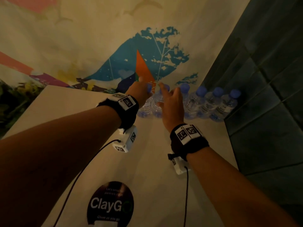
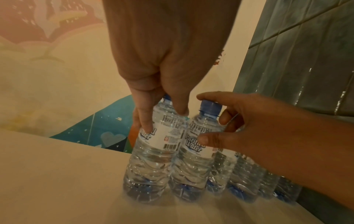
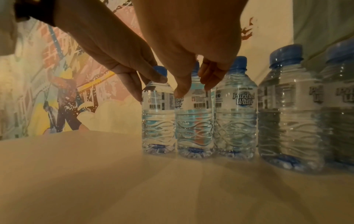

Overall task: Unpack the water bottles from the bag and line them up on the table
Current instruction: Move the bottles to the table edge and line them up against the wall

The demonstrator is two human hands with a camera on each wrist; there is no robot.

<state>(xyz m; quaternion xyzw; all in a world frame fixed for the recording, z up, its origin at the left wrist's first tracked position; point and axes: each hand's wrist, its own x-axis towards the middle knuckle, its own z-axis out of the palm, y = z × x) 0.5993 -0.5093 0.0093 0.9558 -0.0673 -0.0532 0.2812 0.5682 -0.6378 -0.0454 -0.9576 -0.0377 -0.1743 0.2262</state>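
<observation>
Several clear water bottles with blue caps stand upright in a row (image 1: 206, 104) along the far edge of the pale table (image 1: 147, 161). My left hand (image 1: 141, 90) reaches down over the leftmost bottle (image 2: 153, 159) and pinches its shoulder between thumb and fingers (image 3: 138, 95). My right hand (image 1: 170, 102) hovers over the second bottle (image 2: 193, 163) with its fingers spread around the cap; its thumb (image 2: 203, 139) touches the label. Those two bottles stand side by side, touching. No bag is in view.
A painted mural wall (image 1: 147, 51) rises right behind the row. A dark tiled wall (image 1: 265, 79) borders the table on the right, next to the last bottle (image 1: 224, 105). A round black ClayGo sticker (image 1: 110, 203) lies on the near tabletop. Wrist-camera cables trail below both arms.
</observation>
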